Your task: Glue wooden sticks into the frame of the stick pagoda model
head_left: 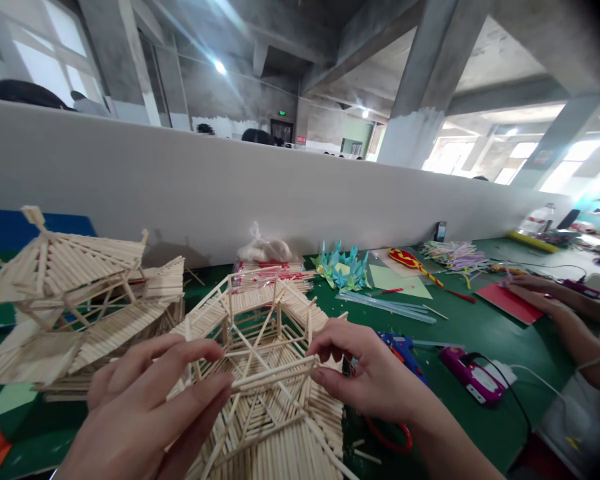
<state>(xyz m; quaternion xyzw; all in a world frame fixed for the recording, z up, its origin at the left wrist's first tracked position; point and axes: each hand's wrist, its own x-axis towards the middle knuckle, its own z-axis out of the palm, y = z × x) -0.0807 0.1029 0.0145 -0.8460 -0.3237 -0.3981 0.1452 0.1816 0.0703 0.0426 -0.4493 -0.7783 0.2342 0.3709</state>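
Note:
A pavilion-like frame of thin wooden sticks (260, 347) stands on the table in front of me, its middle open and crossed by sticks. My right hand (363, 367) pinches the right end of a wooden stick (280, 372) between thumb and forefinger, over the frame. At that stick's left end is my left hand (155, 400), palm down, thumb and forefinger slightly apart; the thumb tip is close to the stick, and whether it touches cannot be made out. Left of the frame is a second stick model (75, 293) with a pointed, slatted roof.
A blue glue gun (405, 353), red-handled scissors (395, 437) and a purple power strip (473, 377) lie right. Behind are a blue paper flower (343, 267), a bagged bundle (265, 250) and clear glue sticks (385, 307). Another person's hands (535, 293) rest on red paper. A white partition (280, 193) stands behind.

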